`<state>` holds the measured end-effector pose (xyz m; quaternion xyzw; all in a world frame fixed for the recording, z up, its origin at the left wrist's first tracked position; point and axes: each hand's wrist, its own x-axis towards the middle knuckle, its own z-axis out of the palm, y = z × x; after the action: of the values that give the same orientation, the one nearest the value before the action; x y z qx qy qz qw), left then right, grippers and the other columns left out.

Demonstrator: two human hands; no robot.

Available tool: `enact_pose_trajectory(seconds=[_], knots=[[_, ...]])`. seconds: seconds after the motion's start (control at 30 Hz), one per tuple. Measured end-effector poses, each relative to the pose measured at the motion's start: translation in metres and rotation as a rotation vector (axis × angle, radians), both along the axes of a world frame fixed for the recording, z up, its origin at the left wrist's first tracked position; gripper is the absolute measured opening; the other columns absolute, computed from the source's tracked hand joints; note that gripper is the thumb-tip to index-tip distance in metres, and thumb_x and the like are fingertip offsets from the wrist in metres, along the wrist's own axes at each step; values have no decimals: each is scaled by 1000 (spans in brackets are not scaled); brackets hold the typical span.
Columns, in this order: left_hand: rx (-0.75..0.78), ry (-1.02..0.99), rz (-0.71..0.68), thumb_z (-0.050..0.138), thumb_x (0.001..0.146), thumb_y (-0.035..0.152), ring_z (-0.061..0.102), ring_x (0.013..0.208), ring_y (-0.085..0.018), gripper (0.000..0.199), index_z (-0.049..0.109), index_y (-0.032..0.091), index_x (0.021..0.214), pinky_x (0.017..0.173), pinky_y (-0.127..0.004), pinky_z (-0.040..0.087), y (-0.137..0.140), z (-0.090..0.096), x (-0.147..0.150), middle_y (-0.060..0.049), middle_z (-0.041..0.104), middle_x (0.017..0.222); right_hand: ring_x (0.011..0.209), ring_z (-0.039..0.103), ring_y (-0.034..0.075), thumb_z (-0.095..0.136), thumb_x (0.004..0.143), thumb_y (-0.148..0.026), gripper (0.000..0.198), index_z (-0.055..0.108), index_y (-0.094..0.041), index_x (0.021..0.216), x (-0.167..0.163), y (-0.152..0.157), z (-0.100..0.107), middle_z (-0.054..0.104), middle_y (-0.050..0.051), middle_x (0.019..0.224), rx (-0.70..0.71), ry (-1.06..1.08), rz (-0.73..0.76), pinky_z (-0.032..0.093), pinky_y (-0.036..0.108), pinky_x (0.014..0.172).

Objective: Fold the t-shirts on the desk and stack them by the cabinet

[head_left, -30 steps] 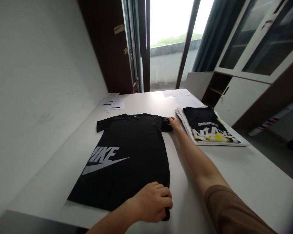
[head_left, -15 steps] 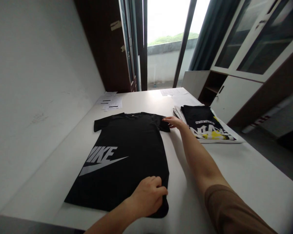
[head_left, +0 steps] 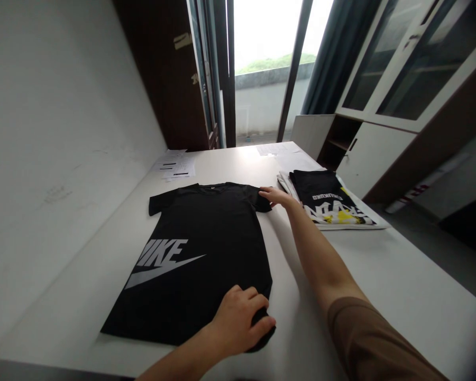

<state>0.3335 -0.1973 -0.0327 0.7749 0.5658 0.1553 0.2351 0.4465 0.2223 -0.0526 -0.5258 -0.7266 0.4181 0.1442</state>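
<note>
A black T-shirt [head_left: 218, 233] with a grey Nike print lies flat on the white table [head_left: 381, 275], collar toward the window. At its near right corner, my left hand [head_left: 240, 320] has its fingers curled over the hem, thumb to the side, with black cloth between. My right hand [head_left: 276, 196] reaches to the far right and grips the sleeve's outer edge, its fingertips on the cloth. The undersides of both grips are hidden.
To the right of my right hand sits a stack of folded shirts [head_left: 317, 185], a black printed one on top. Paper sheets [head_left: 178, 168] lie at the far left of the table. A wall [head_left: 63, 159] runs along the left; white cabinets [head_left: 381, 153] stand beyond the right side.
The view has shifted slightly. My left thumb has moved away from the fingers at the hem corner, and the cloth there is drawn in a little. My right hand stays at the sleeve.
</note>
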Motion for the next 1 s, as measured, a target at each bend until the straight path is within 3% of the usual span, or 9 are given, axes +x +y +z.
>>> enact_pose_trajectory(seconds=[0.17,0.3,0.4,0.6,0.77,1.0], knots=[[-12,7,78,57,98,50,61,89,-18,28,68,25,99,84,-35,39,0,-4,5,-1,67,99,84,71,21,68,88,-37,55,62,-18,140,6,12,-25,70,14,125,195,-12,-149,58,27,68],[-23,16,193,65,92,43,60,91,-19,19,66,24,96,86,-36,40,1,-6,3,0,65,101,117,65,25,66,88,-34,48,67,-19,133,14,15,-37,67,12,132,327,-36,-146,51,30,95],[-38,18,207,65,89,30,59,91,-19,8,64,24,95,85,-36,40,2,-6,2,1,64,100,130,58,24,62,89,-32,47,66,-19,134,15,16,-41,65,10,137,364,5,-172,44,33,107],[-51,-19,208,64,92,39,62,104,-24,27,61,27,115,99,-44,40,2,-12,4,-1,67,110,128,60,22,59,89,-29,51,63,-17,138,13,22,-51,64,9,139,336,203,-196,46,34,107],[-39,18,202,57,90,24,62,111,-26,55,47,29,144,106,-48,40,3,-20,6,-5,66,120,131,57,23,60,89,-27,54,59,-17,143,13,25,-54,62,10,141,389,123,-196,42,37,112],[-18,61,178,52,89,15,64,103,-24,57,51,29,144,102,-45,45,5,-12,10,-5,69,114,127,60,25,61,91,-29,48,64,-20,138,2,21,-48,66,11,135,486,60,-173,44,38,110]])
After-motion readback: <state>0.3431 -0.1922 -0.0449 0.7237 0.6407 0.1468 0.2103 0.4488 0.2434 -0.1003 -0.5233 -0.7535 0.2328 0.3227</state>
